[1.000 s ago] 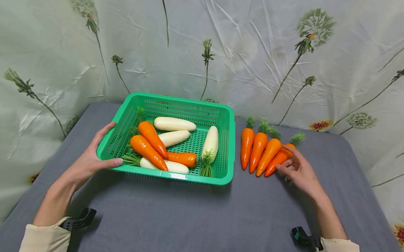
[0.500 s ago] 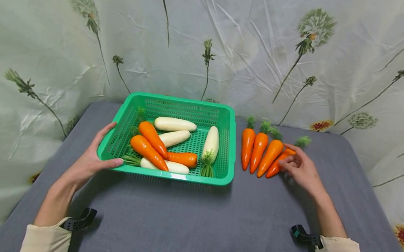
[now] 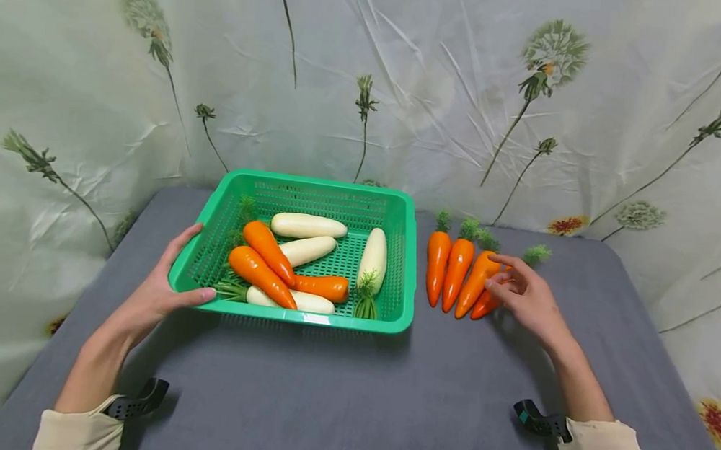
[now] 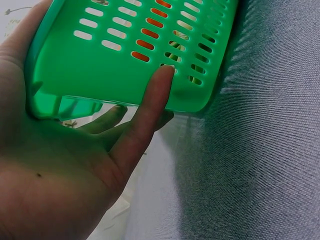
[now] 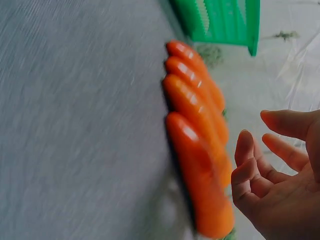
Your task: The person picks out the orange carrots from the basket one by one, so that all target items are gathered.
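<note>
A green plastic basket holds white radishes and orange carrots, some with leafy green tops. My left hand grips its near left corner, thumb along the front rim and fingers at the left side. In the left wrist view this hand wraps the corner, one finger against the slotted wall. To the right of the basket, several carrots lie side by side on the cloth. My right hand hovers over the two rightmost, fingers loosely bent; the right wrist view shows it holding nothing, apart from the carrots.
Grey cloth covers the table, with cloth surface in front of the basket and carrots. A pale curtain with a dandelion print hangs right behind them. Each wrist wears a black band.
My right hand has come off the rightmost carrot and shifted slightly left, over the carrot beside it. My left hand stays on the basket. The head view has tilted slightly.
</note>
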Available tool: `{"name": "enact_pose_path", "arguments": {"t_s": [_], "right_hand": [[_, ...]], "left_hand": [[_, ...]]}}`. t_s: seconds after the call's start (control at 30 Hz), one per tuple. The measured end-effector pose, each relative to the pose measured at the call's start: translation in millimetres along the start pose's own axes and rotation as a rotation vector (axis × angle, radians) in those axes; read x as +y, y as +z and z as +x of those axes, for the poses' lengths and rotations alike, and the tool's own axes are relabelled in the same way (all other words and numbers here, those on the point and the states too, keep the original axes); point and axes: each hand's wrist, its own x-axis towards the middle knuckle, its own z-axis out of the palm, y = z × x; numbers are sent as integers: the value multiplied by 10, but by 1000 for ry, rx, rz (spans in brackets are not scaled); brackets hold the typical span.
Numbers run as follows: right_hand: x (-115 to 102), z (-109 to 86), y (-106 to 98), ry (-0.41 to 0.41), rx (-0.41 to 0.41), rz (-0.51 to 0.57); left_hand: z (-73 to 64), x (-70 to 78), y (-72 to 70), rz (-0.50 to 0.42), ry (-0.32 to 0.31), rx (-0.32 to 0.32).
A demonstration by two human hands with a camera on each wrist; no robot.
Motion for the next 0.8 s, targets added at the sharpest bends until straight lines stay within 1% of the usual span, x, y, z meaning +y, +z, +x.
{"name": "enact_pose_path", "arguments": {"t_s": [0.07,0.2,0.47,0.7,0.8], "right_hand": [[-90,6,17,4,-21,0],[-248,30,64,3,-54,35],[-524,154,176,-54,-86,70],[-787,248,316,-166,-115,122],[-881,278,381,-199,-131,164]], "left_hand": [[-12,-8,-7,11,3,6],[-22,-15,-9,15,4,3],[2,-15,4,6,-3,0],[-8,-8,2,-9,-5,1],[-14,-4,-1,-5,-6,2]]}}
